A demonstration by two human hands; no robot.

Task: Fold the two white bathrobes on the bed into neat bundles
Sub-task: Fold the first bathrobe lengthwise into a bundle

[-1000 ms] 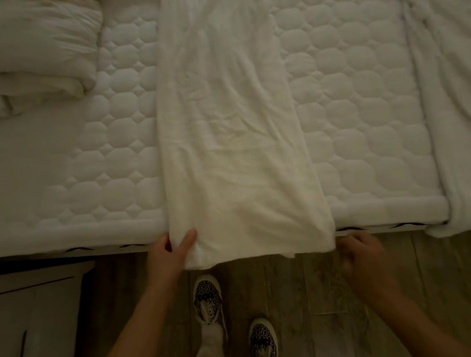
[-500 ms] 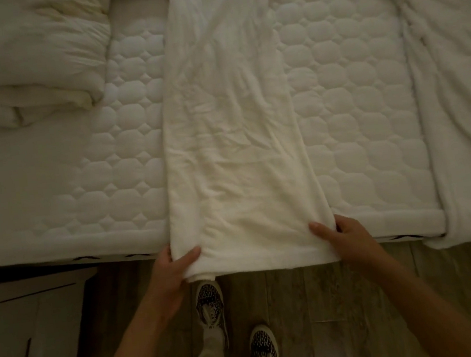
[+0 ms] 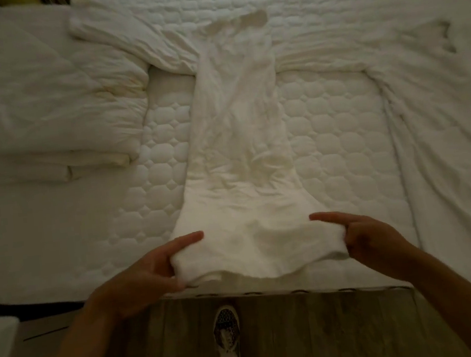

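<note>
The long white cloth bathrobe (image 3: pixel 241 136) is laid on the quilted white bed (image 3: pixel 336 143). Its near end is pinched by the left hand (image 3: pixel 148 273) and the right hand (image 3: pixel 367 233).

A robe (image 3: pixel 241 136) lies down the middle of the bed (image 3: pixel 335 137), from the near edge toward the far side. Its left sleeve (image 3: pixel 130 40) spreads leftward at the far end and touches the bedding (image 3: pixel 36 92), which lies along the left edge. A second robe (image 3: pixel 444 140) lies along the right edge, with bare bed between the two. At the near edge, the left hand (image 3: pixel 140 277) grips the first robe's left corner and the right hand (image 3: pixel 373 236) its right corner. A shoe (image 3: pixel 226 329) stands on the floor (image 3: pixel 319 330) before the bed.
</note>
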